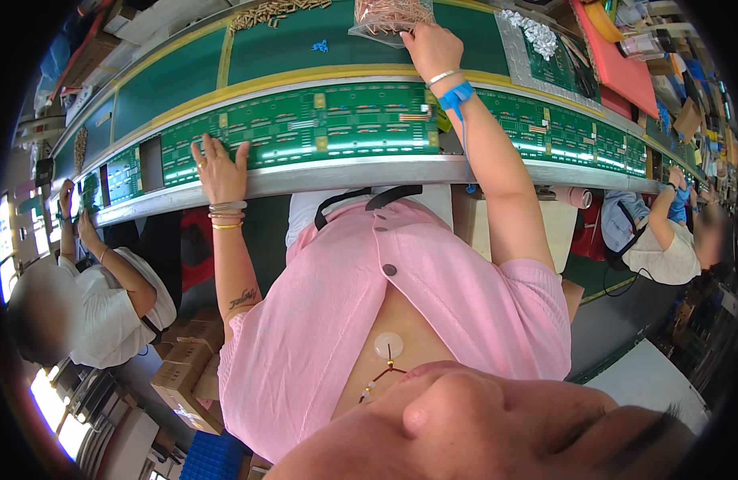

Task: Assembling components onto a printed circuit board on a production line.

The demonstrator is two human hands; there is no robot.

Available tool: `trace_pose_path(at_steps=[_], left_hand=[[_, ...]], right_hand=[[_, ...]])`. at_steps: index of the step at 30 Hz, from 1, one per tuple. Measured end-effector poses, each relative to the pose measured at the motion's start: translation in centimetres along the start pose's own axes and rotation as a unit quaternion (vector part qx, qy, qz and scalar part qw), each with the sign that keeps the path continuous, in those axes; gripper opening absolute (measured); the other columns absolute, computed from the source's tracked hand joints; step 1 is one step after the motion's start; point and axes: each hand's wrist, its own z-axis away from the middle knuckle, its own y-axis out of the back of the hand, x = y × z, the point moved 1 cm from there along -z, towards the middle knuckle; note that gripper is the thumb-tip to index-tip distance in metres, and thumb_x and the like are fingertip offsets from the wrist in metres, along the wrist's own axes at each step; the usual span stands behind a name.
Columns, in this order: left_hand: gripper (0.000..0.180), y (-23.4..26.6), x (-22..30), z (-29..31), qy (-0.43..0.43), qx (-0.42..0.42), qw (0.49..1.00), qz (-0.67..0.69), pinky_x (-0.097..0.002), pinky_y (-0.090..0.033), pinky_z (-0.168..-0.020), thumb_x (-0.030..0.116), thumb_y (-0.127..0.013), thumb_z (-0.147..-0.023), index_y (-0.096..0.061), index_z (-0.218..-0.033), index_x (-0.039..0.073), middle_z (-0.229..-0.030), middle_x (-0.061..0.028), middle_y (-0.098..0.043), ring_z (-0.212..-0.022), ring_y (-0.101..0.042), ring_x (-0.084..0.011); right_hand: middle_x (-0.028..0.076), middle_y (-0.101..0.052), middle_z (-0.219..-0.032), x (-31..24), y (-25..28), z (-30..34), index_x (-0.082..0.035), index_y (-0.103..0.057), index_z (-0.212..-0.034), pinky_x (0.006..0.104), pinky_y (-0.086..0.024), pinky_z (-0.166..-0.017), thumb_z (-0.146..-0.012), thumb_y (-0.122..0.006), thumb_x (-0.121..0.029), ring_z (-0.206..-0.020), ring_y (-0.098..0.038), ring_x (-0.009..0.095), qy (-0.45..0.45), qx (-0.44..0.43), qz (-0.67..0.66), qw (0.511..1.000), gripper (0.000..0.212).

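My left hand rests with its fingers spread on the near edge of a long green circuit board, holding nothing. Farther off, my right hand is at the side of a clear plastic bag full of thin copper-coloured parts. Its fingers are bent together at the bag's edge; whatever they pinch is too small or hidden to name. A blue wrist strap with a cord is on my right forearm. Another green board lies to the right of that forearm.
A metal rail runs along the near side of the boards. Beyond lie small blue parts, a pile of tan cylindrical parts and white parts. Co-workers sit at the left and right.
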Motion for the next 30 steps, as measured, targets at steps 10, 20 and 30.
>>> trace_pose_path(at_steps=[10,20,30], left_hand=[[0.071,2.0,5.6,1.6,-0.089,-0.012,0.994,0.064,-0.0489,-0.032,-0.098,0.049,-0.053,-0.082,-0.046,-0.119,-0.010,-0.133,-0.0200,-0.038,-0.128,-0.026,-0.0396],[0.033,4.7,7.4,-4.0,-0.167,0.060,0.978,0.109,-0.0414,-0.039,-0.091,0.035,-0.064,-0.076,-0.066,-0.089,0.005,-0.110,-0.0098,-0.058,-0.114,-0.044,-0.0328],[0.013,-1.3,12.4,-14.1,-0.155,0.081,0.933,0.315,-0.0359,-0.045,-0.078,0.022,-0.070,-0.071,-0.068,-0.078,0.011,-0.087,-0.0041,-0.062,-0.088,-0.054,-0.0270]], right_hand=[[0.013,-0.065,-0.073,-0.4,-0.3,-1.3,-0.007,-0.066,-0.068,0.0395,-0.051,-0.056,-0.074,-0.060,-0.024,-0.070,-0.064,0.029,-0.081,-0.073,0.020,0.994,0.020],[0.006,-0.060,-0.086,-2.9,3.4,3.6,-0.011,-0.057,-0.088,0.0373,-0.048,-0.066,-0.083,-0.054,-0.013,-0.080,-0.058,0.027,0.111,-0.008,-0.204,0.973,0.006],[0.005,-0.051,-0.081,-6.4,2.2,10.0,-0.010,-0.060,-0.085,0.0332,-0.047,-0.068,-0.071,-0.061,-0.007,-0.080,-0.052,0.023,0.240,-0.105,-0.244,0.934,0.014]])
